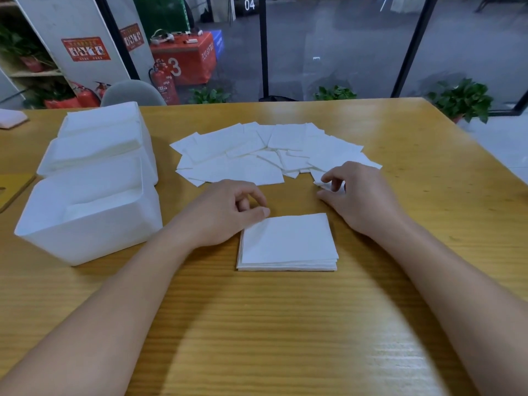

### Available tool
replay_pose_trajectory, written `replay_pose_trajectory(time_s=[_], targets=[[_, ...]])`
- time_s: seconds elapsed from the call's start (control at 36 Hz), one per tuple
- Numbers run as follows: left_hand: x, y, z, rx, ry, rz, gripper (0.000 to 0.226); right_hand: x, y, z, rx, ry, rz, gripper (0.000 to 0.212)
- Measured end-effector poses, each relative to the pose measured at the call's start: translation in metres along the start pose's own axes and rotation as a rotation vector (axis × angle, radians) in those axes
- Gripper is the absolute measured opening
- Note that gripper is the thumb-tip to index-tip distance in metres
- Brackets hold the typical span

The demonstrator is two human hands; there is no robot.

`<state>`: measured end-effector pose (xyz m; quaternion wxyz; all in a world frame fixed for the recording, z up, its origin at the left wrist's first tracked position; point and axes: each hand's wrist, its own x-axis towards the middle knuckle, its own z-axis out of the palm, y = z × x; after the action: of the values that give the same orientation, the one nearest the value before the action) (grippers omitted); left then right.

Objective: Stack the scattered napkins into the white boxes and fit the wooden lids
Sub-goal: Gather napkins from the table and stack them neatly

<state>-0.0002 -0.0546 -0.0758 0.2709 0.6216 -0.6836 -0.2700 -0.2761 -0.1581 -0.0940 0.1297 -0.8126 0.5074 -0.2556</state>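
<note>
Resting on a yellow wooden table (285, 324), a neat stack of napkins (287, 242) sits squarely between the person's two forearms, close to the near edge of the spread. The left hand (228, 211) lies at the stack's far left corner, its fingers curled loosely and its thumb tip touching the top sheet's corner; whether it pinches that sheet cannot be told. The right hand (357, 195) reaches to the near right end of the scattered napkins (257, 152), its thumb and forefinger closed on the corner of a single napkin (323, 184), the other fingers bent beside them. The scattered sheets fan out in overlapping layers across the middle of the table, well beyond the stack.

To the left stand three white boxes in a row running away from the viewer. The nearest box (85, 218) is open at the top and holds a low layer of napkins; the middle box (94, 155) and the far box (105, 118) each show white paper filling them near the rim. A wooden lid (14, 187) lies flat at the table's left edge, just beside the nearest box
</note>
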Motion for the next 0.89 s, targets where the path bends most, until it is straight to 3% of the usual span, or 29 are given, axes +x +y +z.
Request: replay_pose_trajectory(time_s=[0.36,0.89], targets=[[0.002,-0.001,0.006,0.025,0.021,0.022,0.006,0.01,-0.006,0.015,-0.069,0.088,-0.003,0.009],[0.001,-0.002,0.009,0.039,0.047,0.024,0.008,0.009,-0.01,0.015,-0.178,0.001,-0.028,0.021]])
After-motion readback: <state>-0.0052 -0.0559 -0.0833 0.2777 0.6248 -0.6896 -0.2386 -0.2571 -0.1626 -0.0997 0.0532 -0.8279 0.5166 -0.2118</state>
